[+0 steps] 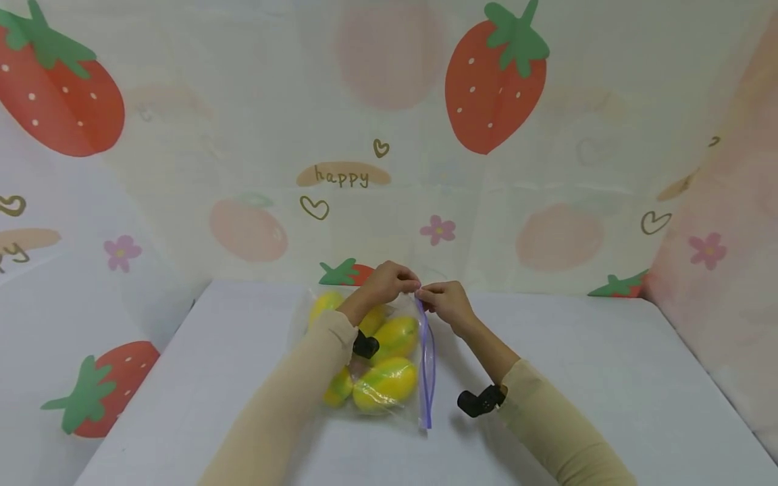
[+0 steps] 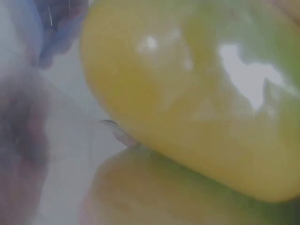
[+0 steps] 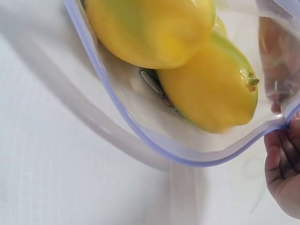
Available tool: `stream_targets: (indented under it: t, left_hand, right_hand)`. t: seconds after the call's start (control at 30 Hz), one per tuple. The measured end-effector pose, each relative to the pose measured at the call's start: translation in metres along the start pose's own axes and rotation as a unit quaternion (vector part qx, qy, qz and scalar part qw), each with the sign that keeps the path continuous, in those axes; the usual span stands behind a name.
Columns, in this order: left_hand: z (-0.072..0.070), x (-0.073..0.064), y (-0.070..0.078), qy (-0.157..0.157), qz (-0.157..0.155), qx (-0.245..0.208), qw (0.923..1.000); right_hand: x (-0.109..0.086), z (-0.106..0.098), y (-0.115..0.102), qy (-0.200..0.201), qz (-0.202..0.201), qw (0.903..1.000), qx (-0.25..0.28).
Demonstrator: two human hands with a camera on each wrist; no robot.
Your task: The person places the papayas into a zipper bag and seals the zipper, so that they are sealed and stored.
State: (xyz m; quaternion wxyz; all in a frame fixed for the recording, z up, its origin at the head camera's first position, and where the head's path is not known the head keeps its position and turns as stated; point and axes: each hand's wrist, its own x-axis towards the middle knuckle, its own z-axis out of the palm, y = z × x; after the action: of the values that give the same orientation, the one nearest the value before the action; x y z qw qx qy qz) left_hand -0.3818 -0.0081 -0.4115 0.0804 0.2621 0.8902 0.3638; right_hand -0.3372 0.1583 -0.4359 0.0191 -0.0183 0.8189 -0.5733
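A clear zip bag (image 1: pixel 423 405) with a purple zip strip lies on the table, its opening to the right. Inside are several yellow-green mangoes (image 1: pixel 389 385), shown close up and blurred in the left wrist view (image 2: pixel 187 93). At the far corner of the strip, my left hand (image 1: pixel 389 282) pinches the bag's edge, its forearm crossing over the bag. Right beside it, my right hand (image 1: pixel 446 302) pinches the same end of the strip between thumb and fingers. The right wrist view shows the zip edge (image 3: pixel 197 161) bowed apart below the mangoes (image 3: pixel 211 84).
The white table (image 1: pixel 577 378) extends to both sides of the bag. Behind it stands a backdrop (image 1: pixel 389 229) printed with strawberries, hearts and flowers, close to the hands. A black wrist camera (image 1: pixel 480 401) sits on the right wrist, another (image 1: pixel 367 344) on the left.
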Motion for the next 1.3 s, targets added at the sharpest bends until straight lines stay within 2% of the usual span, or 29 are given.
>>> stream_targets:
  t: [0.17, 0.33, 0.53, 0.7, 0.87, 1.0, 1.13, 1.3]
  left_hand:
    - [0.002, 0.0, 0.004, 0.007, -0.002, 0.049, 0.9988]
    - [0.003, -0.003, 0.005, 0.001, -0.017, 0.058, 0.9982]
    - [-0.004, -0.009, 0.005, 0.006, -0.032, 0.036, 0.9988]
    - [-0.005, -0.007, 0.005, -0.001, -0.016, 0.036, 0.9992]
    - [-0.004, -0.006, 0.001, -0.028, -0.007, -0.012, 0.9995]
    - [-0.005, -0.006, -0.001, -0.028, 0.003, -0.043, 0.9987]
    - [-0.005, -0.006, 0.001, -0.011, 0.001, -0.031, 0.9995]
    - [-0.003, -0.006, 0.007, 0.01, -0.006, 0.002, 0.9999]
  right_hand:
    - [0.0, 0.003, -0.001, 0.006, -0.014, 0.9996, -0.023]
    - [0.0, 0.008, -0.002, 0.008, -0.021, 0.9994, -0.025]
    - [0.001, 0.013, -0.007, -0.012, -0.026, 0.9993, -0.024]
    - [-0.001, 0.01, -0.006, -0.004, -0.015, 0.9994, -0.032]
    - [-0.011, 0.004, -0.003, -0.001, -0.006, 0.9998, -0.019]
    - [-0.012, 0.001, -0.001, -0.002, -0.01, 0.9999, 0.012]
    - [-0.006, 0.004, 0.006, 0.0, -0.009, 0.9989, 0.046]
    - [-0.003, 0.008, 0.005, 0.022, -0.006, 0.9992, 0.034]
